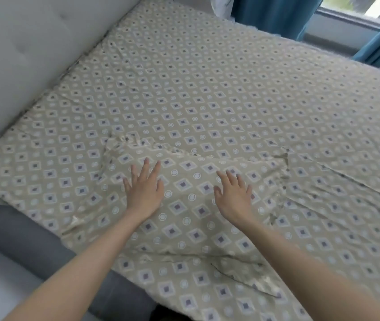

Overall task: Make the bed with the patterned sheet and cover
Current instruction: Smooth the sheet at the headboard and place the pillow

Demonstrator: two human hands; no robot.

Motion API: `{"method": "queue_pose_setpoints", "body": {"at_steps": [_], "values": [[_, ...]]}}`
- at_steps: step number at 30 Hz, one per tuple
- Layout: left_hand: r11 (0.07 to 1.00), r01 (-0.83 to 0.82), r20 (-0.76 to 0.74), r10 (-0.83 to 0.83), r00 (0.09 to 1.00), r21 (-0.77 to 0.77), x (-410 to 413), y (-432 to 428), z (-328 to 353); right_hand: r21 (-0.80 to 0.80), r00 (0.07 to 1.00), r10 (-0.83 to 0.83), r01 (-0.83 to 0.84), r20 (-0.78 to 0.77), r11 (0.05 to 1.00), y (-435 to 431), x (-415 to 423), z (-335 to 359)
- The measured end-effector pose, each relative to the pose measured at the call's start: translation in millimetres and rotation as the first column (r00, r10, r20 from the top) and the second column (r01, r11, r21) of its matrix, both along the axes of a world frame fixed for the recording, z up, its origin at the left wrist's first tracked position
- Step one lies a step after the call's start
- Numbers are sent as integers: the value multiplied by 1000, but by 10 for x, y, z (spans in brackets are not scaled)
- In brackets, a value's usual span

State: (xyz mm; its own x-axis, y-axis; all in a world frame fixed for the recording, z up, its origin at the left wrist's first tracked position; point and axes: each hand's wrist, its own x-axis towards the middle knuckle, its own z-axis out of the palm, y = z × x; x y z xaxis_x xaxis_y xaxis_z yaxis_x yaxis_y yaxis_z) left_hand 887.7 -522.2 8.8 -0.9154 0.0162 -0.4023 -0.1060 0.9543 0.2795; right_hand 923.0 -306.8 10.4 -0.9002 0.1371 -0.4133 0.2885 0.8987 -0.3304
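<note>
You have the patterned sheet [207,89], beige with dark-centred diamonds and pale rings, spread nearly flat across the bed [22,232]. The matching cover [184,209] lies on top at your near edge, puckered along its far and right borders.

beige diamond-patterned sheet [207,93], blue curtains [274,15], grey headboard [22,54].

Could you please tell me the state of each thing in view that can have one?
Patterned sheet: spread over the bed, wrinkled at right.
Patterned cover: lies on it at the near edge, creased along its borders.
Left hand: open, fingers spread, flat on the cover.
Right hand: open, fingers spread, flat on the cover.
Curtains: parted, window showing between.
</note>
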Motion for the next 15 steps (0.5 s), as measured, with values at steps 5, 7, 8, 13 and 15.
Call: {"method": "queue_pose_setpoints", "body": {"at_steps": [5,7,8,13,15], "values": [[983,92,-209,-124,970,-158,-183,104,-767,237,947,223,-168,-232,957,-169,-219,-786],[980,102,-216,-138,967,-169,-270,96,-1199,235,939,250,-194,-237,952,-116,-242,-1285],[979,111,-169,-140,976,-173,-303,89,-1445,254,936,279,-223,-215,941,-66,-256,-1560],[955,125,-106,-158,982,-269,-529,153,-2003,277,937,303,-249,-173,928,64,-664,-2095],[967,69,-232,-128,964,-244,-553,140,-1850,268,918,290,-218,-270,939,79,-739,-1899]]}}
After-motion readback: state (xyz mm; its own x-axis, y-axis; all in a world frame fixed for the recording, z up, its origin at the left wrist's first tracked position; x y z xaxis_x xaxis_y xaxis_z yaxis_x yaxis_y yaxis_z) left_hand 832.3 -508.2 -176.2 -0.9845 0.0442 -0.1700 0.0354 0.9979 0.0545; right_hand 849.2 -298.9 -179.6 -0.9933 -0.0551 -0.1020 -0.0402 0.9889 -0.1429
